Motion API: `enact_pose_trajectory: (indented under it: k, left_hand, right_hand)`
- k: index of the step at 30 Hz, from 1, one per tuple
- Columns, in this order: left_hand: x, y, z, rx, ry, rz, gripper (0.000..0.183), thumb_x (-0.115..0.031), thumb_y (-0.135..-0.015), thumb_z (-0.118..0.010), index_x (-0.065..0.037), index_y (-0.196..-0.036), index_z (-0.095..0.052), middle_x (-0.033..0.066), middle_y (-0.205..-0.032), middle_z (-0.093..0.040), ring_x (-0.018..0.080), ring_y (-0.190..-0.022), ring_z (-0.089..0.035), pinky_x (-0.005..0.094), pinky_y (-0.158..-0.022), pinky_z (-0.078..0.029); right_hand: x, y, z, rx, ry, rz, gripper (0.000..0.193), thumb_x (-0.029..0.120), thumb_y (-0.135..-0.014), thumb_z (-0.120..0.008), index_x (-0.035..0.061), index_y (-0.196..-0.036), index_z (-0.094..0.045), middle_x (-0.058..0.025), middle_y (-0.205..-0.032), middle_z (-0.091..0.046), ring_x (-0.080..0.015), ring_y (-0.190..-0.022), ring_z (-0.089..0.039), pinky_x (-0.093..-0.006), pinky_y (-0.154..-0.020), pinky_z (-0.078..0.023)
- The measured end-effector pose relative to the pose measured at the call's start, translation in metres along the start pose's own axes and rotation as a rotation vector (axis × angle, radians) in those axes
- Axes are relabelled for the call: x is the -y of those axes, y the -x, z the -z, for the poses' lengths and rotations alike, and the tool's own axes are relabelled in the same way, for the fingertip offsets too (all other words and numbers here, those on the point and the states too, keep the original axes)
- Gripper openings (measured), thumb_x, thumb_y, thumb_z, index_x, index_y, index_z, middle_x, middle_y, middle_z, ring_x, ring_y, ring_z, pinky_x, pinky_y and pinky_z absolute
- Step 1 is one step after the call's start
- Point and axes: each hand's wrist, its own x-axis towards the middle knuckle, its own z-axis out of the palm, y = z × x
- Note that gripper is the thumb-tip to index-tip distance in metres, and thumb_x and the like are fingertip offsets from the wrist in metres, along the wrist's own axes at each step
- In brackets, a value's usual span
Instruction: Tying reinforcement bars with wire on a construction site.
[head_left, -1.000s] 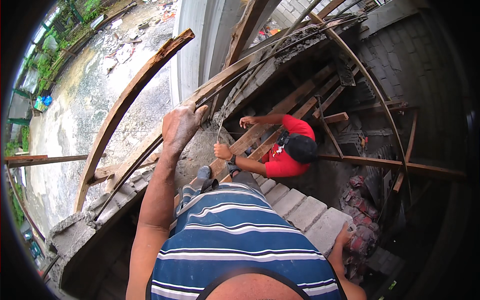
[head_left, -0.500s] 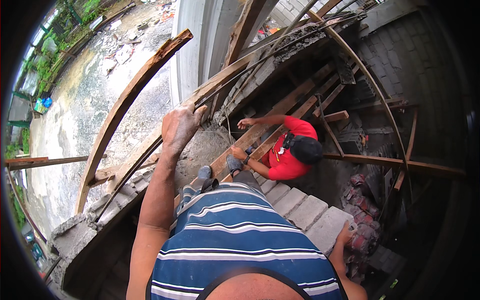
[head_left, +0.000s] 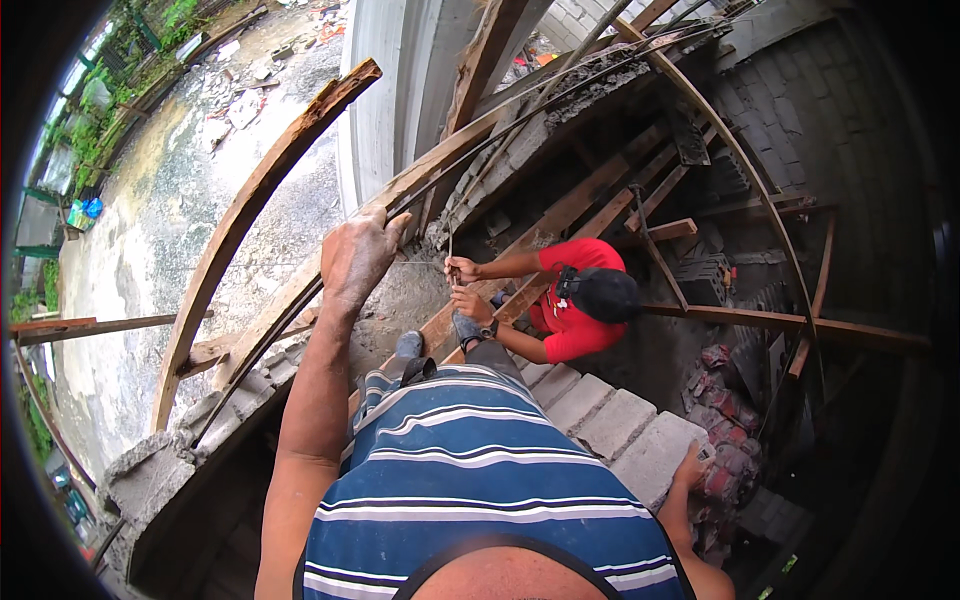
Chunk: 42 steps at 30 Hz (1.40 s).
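My left hand [head_left: 358,252] is closed around a long wooden beam [head_left: 425,182], with a thin dark bar [head_left: 530,115] running along it. Low on the right, my right hand [head_left: 690,466] lies against the end of a row of grey concrete blocks [head_left: 655,447]. A small pale thing shows by its fingertips, too small to name, and its finger grip is unclear. Below and ahead, a co-worker in a red shirt [head_left: 590,255] and dark cap has both hands [head_left: 464,285] on the lower end of a thin rod [head_left: 450,240].
My feet [head_left: 410,345] are on wooden planks [head_left: 437,328] beside the blocks. A curved, broken timber [head_left: 250,205] rises at left above a rough concrete ledge [head_left: 150,480]. Reddish rubble [head_left: 725,400] and crossing timbers [head_left: 800,328] fill the dark right side. A pale column [head_left: 390,90] stands ahead.
The co-worker's hands have come together and moved up onto the thin rod; one was stretched out apart before. The co-worker's head has shifted slightly left and up. My hands have stayed in place.
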Motion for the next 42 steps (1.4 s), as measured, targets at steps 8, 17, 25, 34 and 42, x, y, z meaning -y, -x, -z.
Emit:
enact_pose_trajectory:
  k: [8, 17, 25, 34, 42]
  left_hand:
    - [0.003, 0.0, -0.003, 0.005, -0.023, -0.009, 0.048, -0.048, -0.097, -0.057, -0.002, -0.09, -0.069, 0.0212, -0.081, -0.07, 0.0375, -0.076, -0.07, 0.0461, -0.068, -0.054]
    - [0.003, 0.0, -0.003, -0.004, -0.044, -0.027, 0.049, -0.049, -0.097, -0.056, -0.003, -0.087, -0.068, 0.0224, -0.079, -0.069, 0.0374, -0.075, -0.071, 0.0457, -0.066, -0.054]
    - [0.001, 0.001, -0.003, -0.047, -0.019, -0.038, 0.047, -0.048, -0.096, -0.058, -0.003, -0.088, -0.069, 0.0211, -0.081, -0.07, 0.0382, -0.076, -0.07, 0.0461, -0.067, -0.054]
    - [0.002, 0.0, -0.002, -0.036, -0.027, -0.043, 0.047, -0.048, -0.096, -0.058, -0.002, -0.088, -0.068, 0.0214, -0.082, -0.07, 0.0379, -0.076, -0.07, 0.0461, -0.067, -0.054]
    - [0.005, -0.001, -0.006, -0.015, -0.031, -0.041, 0.046, -0.049, -0.097, -0.056, -0.006, -0.098, -0.073, 0.0205, -0.084, -0.071, 0.0379, -0.074, -0.07, 0.0468, -0.066, -0.053]
  right_hand:
    - [0.004, 0.004, 0.006, 0.02, -0.017, 0.006, 0.098, 0.069, -0.083, -0.059, 0.0068, -0.155, -0.032, -0.0309, -0.14, -0.049, -0.0466, -0.128, -0.049, -0.0499, -0.108, -0.038]
    - [0.011, 0.011, 0.014, 0.041, -0.043, 0.012, 0.098, 0.07, -0.083, -0.059, 0.008, -0.155, -0.032, -0.0314, -0.142, -0.047, -0.0467, -0.13, -0.047, -0.0505, -0.108, -0.037]
    - [0.003, 0.003, 0.005, 0.021, -0.033, 0.011, 0.099, 0.069, -0.083, -0.06, 0.006, -0.154, -0.032, -0.0314, -0.144, -0.045, -0.0461, -0.131, -0.046, -0.0498, -0.11, -0.037]
    - [-0.002, -0.006, -0.004, 0.011, -0.001, -0.013, 0.1, 0.07, -0.083, -0.06, 0.0053, -0.154, -0.033, -0.028, -0.147, -0.045, -0.0445, -0.133, -0.045, -0.0495, -0.11, -0.036]
    - [-0.006, -0.006, -0.004, 0.025, -0.043, -0.002, 0.1, 0.07, -0.083, -0.061, 0.0051, -0.154, -0.033, -0.0264, -0.147, -0.045, -0.0439, -0.134, -0.045, -0.0509, -0.11, -0.035]
